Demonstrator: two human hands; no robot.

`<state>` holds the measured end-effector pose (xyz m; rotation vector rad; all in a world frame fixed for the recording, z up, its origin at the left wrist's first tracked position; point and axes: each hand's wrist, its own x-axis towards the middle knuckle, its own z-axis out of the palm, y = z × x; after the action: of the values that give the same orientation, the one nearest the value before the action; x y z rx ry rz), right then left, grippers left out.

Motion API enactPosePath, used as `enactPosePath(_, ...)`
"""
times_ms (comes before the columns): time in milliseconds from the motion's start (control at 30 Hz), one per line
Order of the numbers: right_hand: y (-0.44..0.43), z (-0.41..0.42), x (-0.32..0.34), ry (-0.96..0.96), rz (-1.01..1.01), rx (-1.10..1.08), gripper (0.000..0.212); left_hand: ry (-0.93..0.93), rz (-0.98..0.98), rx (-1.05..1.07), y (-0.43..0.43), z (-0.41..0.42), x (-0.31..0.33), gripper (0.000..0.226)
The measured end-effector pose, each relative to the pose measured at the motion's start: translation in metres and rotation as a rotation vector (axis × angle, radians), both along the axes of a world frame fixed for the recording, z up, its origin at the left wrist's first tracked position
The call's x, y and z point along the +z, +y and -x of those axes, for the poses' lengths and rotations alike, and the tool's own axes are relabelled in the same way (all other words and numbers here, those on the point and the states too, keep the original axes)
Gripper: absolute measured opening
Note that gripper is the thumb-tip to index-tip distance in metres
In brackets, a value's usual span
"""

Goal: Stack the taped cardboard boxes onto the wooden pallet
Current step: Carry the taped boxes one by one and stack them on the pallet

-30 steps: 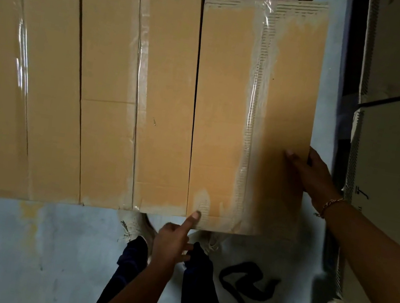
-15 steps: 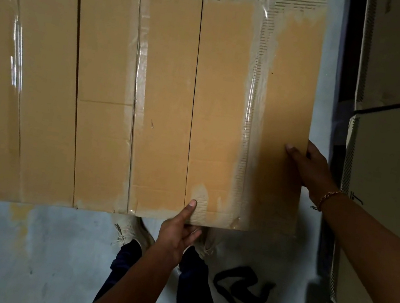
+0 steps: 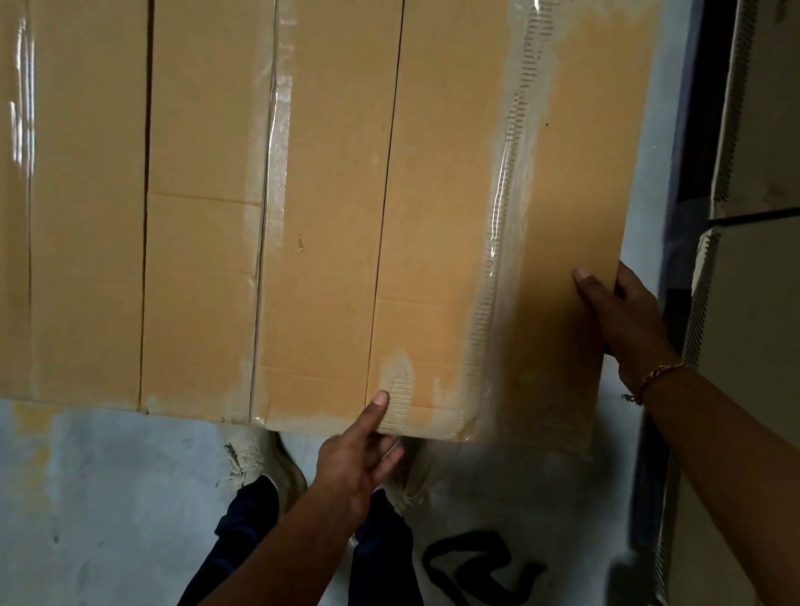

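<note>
Single head view, steeply downward, close over boxes (image 3: 301, 184), floor (image 3: 45, 509).

Left hand (image 3: 356, 457) thumb up, fingers curled; right hand (image 3: 619, 315) clamped sideways

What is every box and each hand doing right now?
Rightmost box: taped shut, lying in the row, held by both hands.
Neighbouring boxes: taped shut, side by side, untouched.
Left hand: gripping the box's near edge, thumb on top.
Right hand: gripping the box's right edge, thumb on top.
Side stack of boxes: closed, piled up, untouched.
</note>
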<state>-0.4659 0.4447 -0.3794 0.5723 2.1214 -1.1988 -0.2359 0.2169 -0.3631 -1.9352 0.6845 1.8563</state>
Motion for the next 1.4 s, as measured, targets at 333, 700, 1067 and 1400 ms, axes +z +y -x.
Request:
enactPosePath(333,0.001,0.002,-0.003,0.031,-0.018,-0.006,0.04,-0.007,0.007,-0.033,0.003,0.001,-0.002,0.041)
enactPosePath(700,0.001,0.002,-0.004,0.016,-0.037,-0.025,0.053,0.044,-0.071,-0.134,-0.007,-0.006,-0.001,0.047)
enactPosePath(1067,-0.03,0.005,0.052,0.089,-0.254,0.214,0.09,0.007,0.072,-1.078,-0.068,0.005,0.044,0.058)
enactPosePath(1400,-0.123,-0.031,0.149,0.122,-0.238,0.392,0.087,0.264,0.525,-1.31,-0.19,0.049,0.115,0.039)
